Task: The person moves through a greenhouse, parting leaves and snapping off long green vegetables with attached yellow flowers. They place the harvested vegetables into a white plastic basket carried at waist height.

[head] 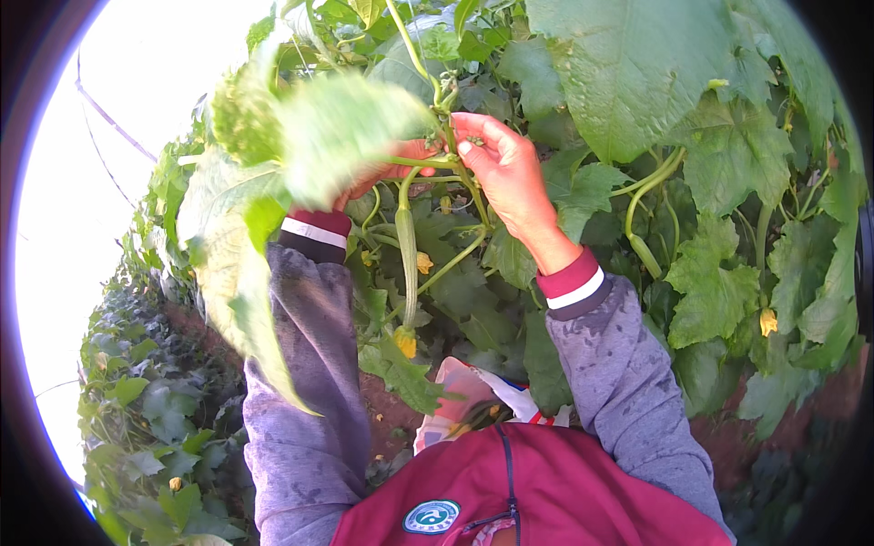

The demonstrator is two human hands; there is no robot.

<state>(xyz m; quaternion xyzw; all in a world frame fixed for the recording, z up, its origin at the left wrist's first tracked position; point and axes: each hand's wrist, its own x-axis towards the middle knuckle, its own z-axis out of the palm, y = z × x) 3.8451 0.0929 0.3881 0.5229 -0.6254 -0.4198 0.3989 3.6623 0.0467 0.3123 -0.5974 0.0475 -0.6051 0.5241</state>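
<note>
My right hand [506, 174] has its thumb and fingers pinched at the upright vine stem [448, 133], beside a small cluster of buds [471, 140]. Across the stem is my left hand [362, 179], partly hidden behind a blurred large leaf [355, 130]; its fingertips reach close to the stem, and what it grips cannot be told. Just below the hands a slender ribbed green luffa gourd [407, 252] hangs from the vine, with a yellow flower [405, 342] at its lower tip.
Broad leaves [635, 75] crowd the upper right, where another young gourd [644, 255] hangs. A white and red plastic bag [464, 392] is at my waist, with greenish things inside. Low leafy plants [171, 409] grow at the left beside brown soil [386, 416].
</note>
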